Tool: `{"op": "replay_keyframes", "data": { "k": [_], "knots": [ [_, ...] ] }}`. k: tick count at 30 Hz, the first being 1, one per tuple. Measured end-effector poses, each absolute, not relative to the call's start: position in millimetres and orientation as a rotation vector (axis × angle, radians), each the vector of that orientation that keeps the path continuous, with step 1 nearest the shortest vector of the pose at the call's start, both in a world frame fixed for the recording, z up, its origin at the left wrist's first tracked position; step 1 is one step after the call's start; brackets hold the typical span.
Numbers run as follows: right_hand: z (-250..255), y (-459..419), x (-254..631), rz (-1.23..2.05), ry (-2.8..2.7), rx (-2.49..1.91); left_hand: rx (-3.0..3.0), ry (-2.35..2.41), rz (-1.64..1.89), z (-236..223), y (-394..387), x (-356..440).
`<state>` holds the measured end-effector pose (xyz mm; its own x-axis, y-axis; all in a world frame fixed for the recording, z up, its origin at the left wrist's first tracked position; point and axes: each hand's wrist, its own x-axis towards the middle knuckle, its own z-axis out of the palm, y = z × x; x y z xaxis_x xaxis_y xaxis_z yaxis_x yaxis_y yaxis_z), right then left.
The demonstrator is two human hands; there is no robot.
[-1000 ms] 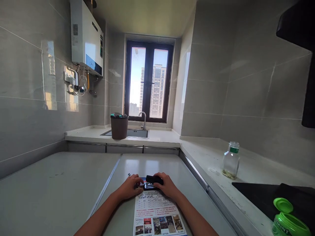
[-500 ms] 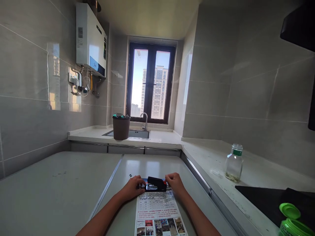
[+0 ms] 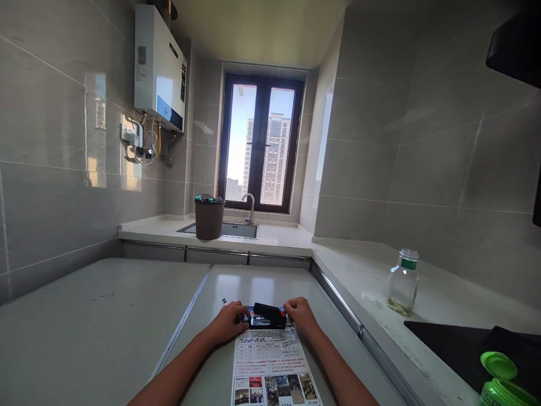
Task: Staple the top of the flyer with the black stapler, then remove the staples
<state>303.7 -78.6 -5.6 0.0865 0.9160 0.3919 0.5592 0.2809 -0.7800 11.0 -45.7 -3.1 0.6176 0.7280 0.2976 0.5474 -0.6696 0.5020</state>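
A black stapler (image 3: 270, 318) with a small red spot at its right end lies across the top of a printed sheet (image 3: 270, 354). The stapler's upper arm is tilted up from its base. My left hand (image 3: 229, 322) has its bent fingers closed on the stapler's left end. At the other end, by the red spot, the fingers of my right hand (image 3: 301, 314) are pinched together against the stapler. Exactly what the right fingertips grip is partly hidden. Text fills the sheet's upper part, and rows of photos its lower part.
Sheet and hands rest over a pale panelled tabletop (image 3: 127, 332). On the right counter (image 3: 359, 270) stand a glass jar (image 3: 403, 285) and an opened green container (image 3: 505, 389), by a dark panel. A brown bin (image 3: 209, 220) stands at the sink (image 3: 240, 230).
The whole view has shifted very slightly. Both hands and the stapler keep nearly the same place and pose.
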Motion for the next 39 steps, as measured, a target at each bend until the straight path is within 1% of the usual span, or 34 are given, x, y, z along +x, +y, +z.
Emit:
{"op": "replay_keyframes", "data": {
  "k": [9, 14, 20, 23, 27, 31, 34, 39],
  "knots": [
    [-3.6, -81.1, 300.7, 0.431, -1.591, -1.397, 2.484, 1.041, 0.702, 0.6, -49.2, 10.0],
    [4.8, -87.6, 296.5, 0.35, -1.622, -1.327, 2.489, 1.051, 0.736, 2.5, -49.0, 10.2],
    [7.7, -96.5, 286.4, 0.252, -1.943, -1.219, 2.404, 0.998, 0.739, 3.1, -45.4, 9.1],
    [9.0, -97.4, 283.1, 0.187, -1.967, -1.213, 2.347, 0.998, 0.834, 7.7, -46.1, 10.2],
    [12.3, -95.6, 283.4, 0.204, -1.86, -1.093, 2.065, 0.848, 1.007, 16.1, -48.1, 17.1],
    [12.0, -94.5, 286.7, 0.288, -1.804, -1.101, 1.531, 0.656, 1.051, 13.9, -44.4, 26.8],
    [15.1, -97.6, 288.3, 0.082, -1.856, -1.019, 1.3, 0.628, 1.031, 6.0, -37.8, 31.5],
    [27.1, -110.7, 284.6, -0.461, -2.046, -0.83, 1.107, 0.57, 0.995, -1.9, -32.5, 31.9]
  ]
}}
